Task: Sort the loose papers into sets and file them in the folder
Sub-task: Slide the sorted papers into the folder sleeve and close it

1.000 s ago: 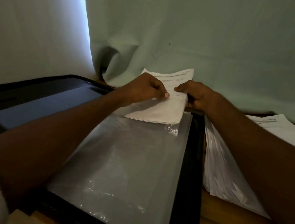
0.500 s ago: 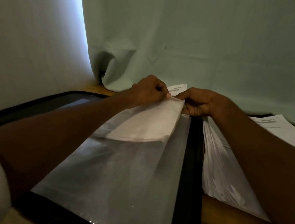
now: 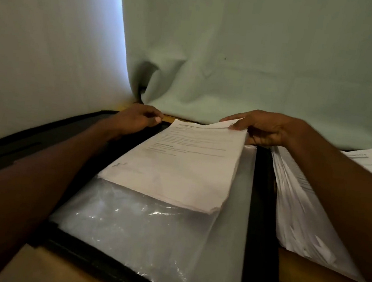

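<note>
Your right hand [image 3: 263,129] is pinching the paper set [image 3: 177,163] at 1 o'clock, left hand [image 3: 136,117] loosely curled holding nothing, risking sheets snagging the plastic sleeve [image 3: 140,233].

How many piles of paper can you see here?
2. One stack of papers lies on the clear plastic sleeve of the open folder, its far edge held by the right hand. The other pile sits right of the folder, partly hidden by the arm.

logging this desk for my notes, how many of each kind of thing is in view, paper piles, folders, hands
paper piles: 2, the set of papers on the clear plastic sleeve, and the loose paper stack to the right
folders: 1, the black folder, lying open
hands: 2, left hand and right hand
total: 5
</note>
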`<act>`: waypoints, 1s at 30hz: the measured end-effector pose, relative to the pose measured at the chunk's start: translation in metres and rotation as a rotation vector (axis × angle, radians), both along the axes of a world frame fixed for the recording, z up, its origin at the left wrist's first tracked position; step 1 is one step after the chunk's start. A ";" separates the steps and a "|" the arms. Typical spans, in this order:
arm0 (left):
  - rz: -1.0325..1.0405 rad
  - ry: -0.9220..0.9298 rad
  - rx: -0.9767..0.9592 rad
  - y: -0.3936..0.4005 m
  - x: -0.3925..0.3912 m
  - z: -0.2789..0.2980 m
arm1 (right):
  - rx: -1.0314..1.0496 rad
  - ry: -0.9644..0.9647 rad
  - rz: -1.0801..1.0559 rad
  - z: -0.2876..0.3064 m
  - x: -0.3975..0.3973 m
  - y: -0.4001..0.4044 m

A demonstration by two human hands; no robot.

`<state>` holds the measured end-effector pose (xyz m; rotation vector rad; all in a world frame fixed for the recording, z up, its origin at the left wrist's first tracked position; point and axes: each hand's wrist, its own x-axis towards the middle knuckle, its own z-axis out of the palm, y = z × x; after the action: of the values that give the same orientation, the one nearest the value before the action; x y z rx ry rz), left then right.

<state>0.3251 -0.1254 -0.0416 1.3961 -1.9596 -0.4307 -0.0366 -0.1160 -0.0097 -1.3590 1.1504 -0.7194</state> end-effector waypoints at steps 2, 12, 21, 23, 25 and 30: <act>-0.012 0.019 -0.009 0.000 -0.003 -0.003 | 0.003 0.027 -0.009 0.002 0.000 0.001; -0.022 0.031 0.010 0.002 -0.004 -0.004 | -0.136 0.412 0.067 0.016 0.021 0.017; -0.074 0.073 0.073 -0.003 -0.001 -0.008 | -0.477 0.603 -0.030 0.031 0.039 0.015; -0.083 0.061 0.072 -0.002 -0.002 -0.007 | -0.485 0.661 0.011 0.027 0.045 0.016; -0.093 0.043 0.080 0.000 -0.003 -0.006 | -0.401 0.663 0.039 0.025 0.045 0.020; -0.102 0.021 0.094 0.003 -0.003 -0.005 | -0.277 0.598 0.145 0.027 0.042 0.026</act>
<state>0.3225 -0.1223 -0.0471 1.3475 -2.0225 -0.5887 0.0058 -0.0901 0.0171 -1.9515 1.4274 -0.3787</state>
